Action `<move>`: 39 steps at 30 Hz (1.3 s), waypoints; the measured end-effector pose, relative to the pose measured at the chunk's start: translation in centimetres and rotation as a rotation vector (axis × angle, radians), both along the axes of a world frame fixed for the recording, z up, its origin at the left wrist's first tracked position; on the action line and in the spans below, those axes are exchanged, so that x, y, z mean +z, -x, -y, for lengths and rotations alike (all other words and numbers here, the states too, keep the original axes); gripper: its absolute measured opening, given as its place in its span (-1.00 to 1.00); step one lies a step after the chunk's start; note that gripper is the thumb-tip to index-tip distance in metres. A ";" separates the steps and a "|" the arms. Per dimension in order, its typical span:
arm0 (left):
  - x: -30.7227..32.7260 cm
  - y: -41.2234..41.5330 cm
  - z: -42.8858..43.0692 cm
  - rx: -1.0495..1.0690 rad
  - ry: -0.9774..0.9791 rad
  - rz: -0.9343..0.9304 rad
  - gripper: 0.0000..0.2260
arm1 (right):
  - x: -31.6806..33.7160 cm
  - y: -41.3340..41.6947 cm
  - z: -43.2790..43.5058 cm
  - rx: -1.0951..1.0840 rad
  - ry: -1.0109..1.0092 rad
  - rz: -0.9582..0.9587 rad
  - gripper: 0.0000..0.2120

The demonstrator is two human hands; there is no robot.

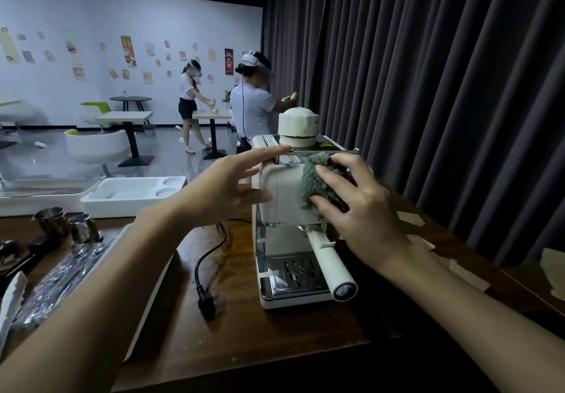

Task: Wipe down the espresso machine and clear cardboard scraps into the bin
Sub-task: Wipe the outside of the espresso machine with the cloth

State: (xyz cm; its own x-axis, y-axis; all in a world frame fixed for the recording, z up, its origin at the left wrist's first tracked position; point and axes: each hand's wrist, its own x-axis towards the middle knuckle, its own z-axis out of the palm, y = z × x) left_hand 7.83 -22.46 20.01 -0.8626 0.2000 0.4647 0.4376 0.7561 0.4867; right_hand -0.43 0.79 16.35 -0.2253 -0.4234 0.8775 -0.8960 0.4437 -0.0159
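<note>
Cream espresso machine stands center frame on the brown wooden surface, front facing the camera, white dome lid on top. Left hand is at the machine's upper left corner, fingers released and spread straight, index tip on the top edge, thumb against the left side. Right hand holds a bunched grey-green cloth against the machine's upper front, fingers on top and thumb below, grasping the cloth. Portafilter handle sticks out from under the head toward the lower right, above the metal drip tray. Black power cord lies loose on the surface just left of the machine, plug end nearest the camera. Cardboard scraps lie on the surface right of the machine, partly hidden behind the right hand and wrist, more along the right edge. Two steel cups sit at middle left, foil-wrapped stuff below them. White foam tray is behind the surface, left of the machine. Dark curtain fills the upper right. Two people wearing headsets stand at a table in the background, upper center.
</note>
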 end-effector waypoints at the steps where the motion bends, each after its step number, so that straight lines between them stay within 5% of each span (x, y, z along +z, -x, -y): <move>1: 0.0 0.0 0.0 -0.009 -0.010 0.006 -0.32 | 0.1 -0.3 0.5 0.007 -0.003 -0.008 -0.62; 12: 0.0 -0.3 -0.2 -0.055 -0.110 0.065 -0.36 | 1.3 -1.3 2.2 0.069 -0.149 0.004 -0.64; 24: 0.1 0.1 0.2 0.001 0.010 0.017 -0.33 | -0.2 2.2 -4.3 -0.060 0.017 0.073 -0.63; 34: -0.2 0.2 0.0 0.024 -0.007 0.000 -0.30 | 0.2 0.1 0.9 0.094 0.041 0.026 -0.65; 39: -0.3 -0.1 -0.1 -0.023 -0.079 0.041 -0.31 | 0.7 -1.0 2.6 0.168 -0.101 0.004 -0.68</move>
State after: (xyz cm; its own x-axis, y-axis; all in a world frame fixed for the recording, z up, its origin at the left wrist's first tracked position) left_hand 7.89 -22.38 19.68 -0.8766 0.1840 0.4446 0.4331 0.7043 0.5625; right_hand 0.61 -1.78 17.08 -0.1480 -0.5416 0.8275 -0.9575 0.2879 0.0172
